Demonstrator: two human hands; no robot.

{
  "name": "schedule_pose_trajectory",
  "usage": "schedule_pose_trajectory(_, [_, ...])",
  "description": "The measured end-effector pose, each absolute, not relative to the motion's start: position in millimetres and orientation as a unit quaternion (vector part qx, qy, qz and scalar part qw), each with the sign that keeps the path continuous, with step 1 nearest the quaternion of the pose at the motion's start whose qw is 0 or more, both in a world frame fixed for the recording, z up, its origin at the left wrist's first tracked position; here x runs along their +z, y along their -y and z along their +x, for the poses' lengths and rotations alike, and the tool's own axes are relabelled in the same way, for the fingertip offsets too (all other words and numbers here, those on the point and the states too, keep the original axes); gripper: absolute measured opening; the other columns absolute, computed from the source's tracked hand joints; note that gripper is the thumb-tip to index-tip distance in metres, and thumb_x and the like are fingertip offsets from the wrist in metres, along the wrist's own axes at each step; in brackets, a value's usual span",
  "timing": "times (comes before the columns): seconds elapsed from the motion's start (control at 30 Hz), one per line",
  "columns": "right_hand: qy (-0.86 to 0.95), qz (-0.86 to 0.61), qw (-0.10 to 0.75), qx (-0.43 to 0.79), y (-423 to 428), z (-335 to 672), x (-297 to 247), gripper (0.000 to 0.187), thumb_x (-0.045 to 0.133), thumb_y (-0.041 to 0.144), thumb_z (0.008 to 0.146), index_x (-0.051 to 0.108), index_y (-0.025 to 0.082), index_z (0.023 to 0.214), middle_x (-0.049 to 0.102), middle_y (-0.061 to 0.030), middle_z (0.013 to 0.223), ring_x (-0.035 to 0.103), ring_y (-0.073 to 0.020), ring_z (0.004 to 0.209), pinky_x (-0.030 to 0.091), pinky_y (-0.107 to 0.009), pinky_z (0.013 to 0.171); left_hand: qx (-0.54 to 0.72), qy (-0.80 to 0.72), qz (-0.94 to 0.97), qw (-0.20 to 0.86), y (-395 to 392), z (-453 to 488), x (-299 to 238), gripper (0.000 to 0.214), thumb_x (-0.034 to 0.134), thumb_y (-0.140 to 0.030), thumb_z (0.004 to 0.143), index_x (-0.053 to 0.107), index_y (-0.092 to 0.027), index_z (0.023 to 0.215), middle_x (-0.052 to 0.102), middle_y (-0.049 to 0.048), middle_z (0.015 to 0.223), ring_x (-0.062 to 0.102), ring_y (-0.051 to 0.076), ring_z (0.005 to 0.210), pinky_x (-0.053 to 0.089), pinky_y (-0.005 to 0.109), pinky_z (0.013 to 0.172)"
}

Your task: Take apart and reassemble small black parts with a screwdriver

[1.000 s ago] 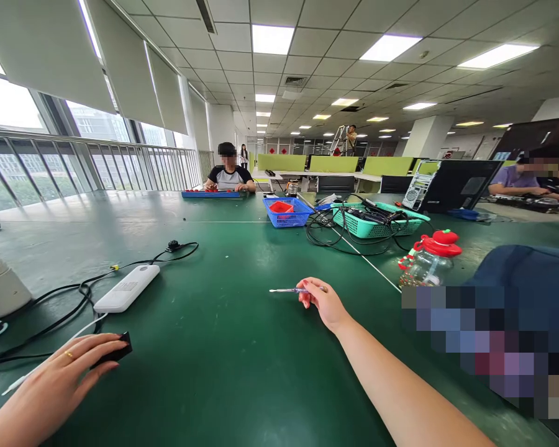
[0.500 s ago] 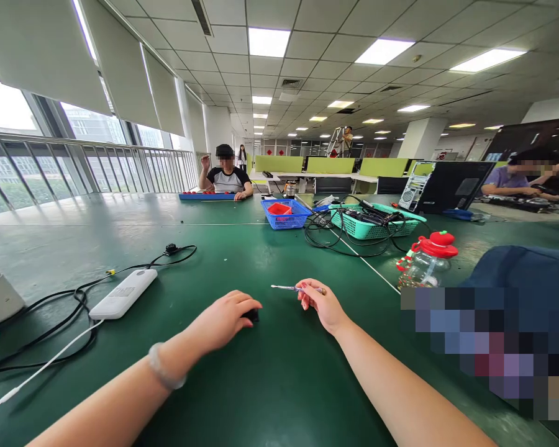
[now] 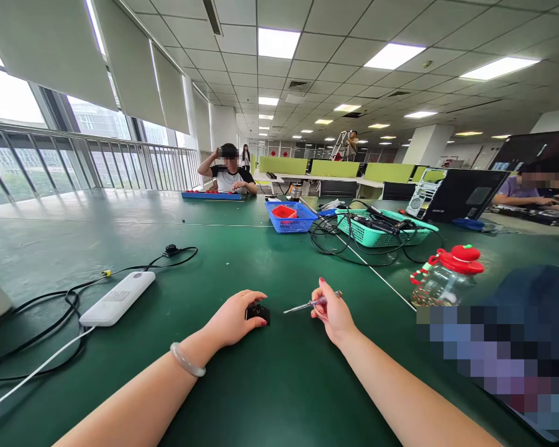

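Left hand (image 3: 237, 316): fingers half curled, thumb and fingertips gripping a small black block (image 3: 259, 314).
Right hand (image 3: 332, 311): fingers closed round a screwdriver (image 3: 302, 307), its tip pointing left, near the block.
Block's place: over the green table (image 3: 261, 397); contact unclear.
Steady grip: a firm pinch, fingertips clear of the tip, should suit.

From the person's head, the one camera looks forward and down, close above the green table (image 3: 265, 391).
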State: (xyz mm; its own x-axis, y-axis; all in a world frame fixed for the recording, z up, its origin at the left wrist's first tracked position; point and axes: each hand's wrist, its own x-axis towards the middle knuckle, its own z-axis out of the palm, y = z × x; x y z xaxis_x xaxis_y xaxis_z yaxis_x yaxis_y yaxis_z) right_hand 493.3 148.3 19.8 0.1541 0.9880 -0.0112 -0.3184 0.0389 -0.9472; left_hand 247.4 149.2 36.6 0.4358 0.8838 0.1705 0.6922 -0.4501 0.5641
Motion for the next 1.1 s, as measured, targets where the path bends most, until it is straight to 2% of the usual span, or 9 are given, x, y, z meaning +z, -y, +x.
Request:
schedule_pose_trajectory(0.13, [0.389, -0.434, 0.624, 0.521, -146.3, 495.4, 16.1, 0.052, 0.060, 0.066, 0.076, 0.053, 0.020, 0.052, 0.030, 0.0072, 0.036, 0.029, -0.0080, 0.036, 0.040, -0.027, 0.045, 0.220, -0.495, 0.813, 0.214, -153.7, 238.4, 36.3, 0.053, 0.074, -0.036, 0.069, 0.061, -0.025, 0.119, 0.066, 0.0065, 0.117, 0.058, 0.025, 0.112, 0.046, 0.040, 0.101])
schedule_pose_trajectory(0.27, [0.524, -0.434, 0.585, 0.443, -131.8, 490.4, 21.9, 0.050, 0.056, 0.065, 0.080, 0.058, 0.021, 0.058, 0.041, 0.0027, 0.046, 0.042, -0.0122, 0.046, 0.035, -0.026, 0.047, 0.212, -0.482, 0.826, 0.201, -157.4, 237.7, 34.6, 0.036, 0.070, -0.036, 0.073, 0.068, -0.025, 0.107, 0.070, 0.0048, 0.109, 0.057, 0.027, 0.111, 0.045, 0.042, 0.100])
schedule_pose_trajectory(0.4, [0.745, -0.375, 0.493, 0.247, -105.8, 478.6, 35.7, 0.039, 0.047, 0.047, 0.092, 0.059, 0.021, 0.065, 0.053, -0.0016, 0.059, 0.047, -0.0144, 0.055, 0.035, -0.028, 0.054, 0.222, -0.475, 0.832, 0.181, -158.4, 241.7, 30.8, 0.031, 0.069, -0.036, 0.074, 0.068, -0.026, 0.103, 0.071, 0.0039, 0.105, 0.058, 0.027, 0.107, 0.046, 0.042, 0.097])
schedule_pose_trajectory(0.5, [0.861, -0.293, 0.411, 0.059, -91.6, 468.4, 40.7, 0.027, 0.051, 0.037, 0.089, 0.060, 0.021, 0.070, 0.056, -0.0013, 0.061, 0.045, -0.0143, 0.057, 0.035, -0.030, 0.059, 0.228, -0.478, 0.831, 0.168, -157.6, 244.3, 28.3, 0.033, 0.070, -0.038, 0.073, 0.067, -0.025, 0.103, 0.071, 0.0043, 0.104, 0.058, 0.027, 0.106, 0.047, 0.042, 0.096])
schedule_pose_trajectory(0.6, [0.892, -0.247, 0.377, -0.041, -86.1, 460.7, 39.5, 0.025, 0.050, 0.035, 0.089, 0.061, 0.020, 0.073, 0.054, -0.0004, 0.061, 0.040, -0.0138, 0.056, 0.035, -0.031, 0.062, 0.226, -0.487, 0.828, 0.164, -155.8, 246.4, 28.2, 0.034, 0.071, -0.039, 0.073, 0.066, -0.023, 0.103, 0.070, 0.0051, 0.103, 0.057, 0.027, 0.105, 0.047, 0.042, 0.095])
schedule_pose_trajectory(1.1, [0.914, -0.243, 0.298, -0.133, -85.8, 452.0, 34.3, 0.022, 0.052, 0.029, 0.088, 0.057, 0.019, 0.068, 0.051, 0.0008, 0.061, 0.042, -0.0129, 0.058, 0.034, -0.030, 0.069, 0.228, -0.462, 0.841, 0.166, -152.2, 250.6, 32.4, 0.028, 0.067, -0.034, 0.077, 0.066, -0.024, 0.104, 0.071, 0.0035, 0.104, 0.057, 0.025, 0.104, 0.046, 0.040, 0.095])
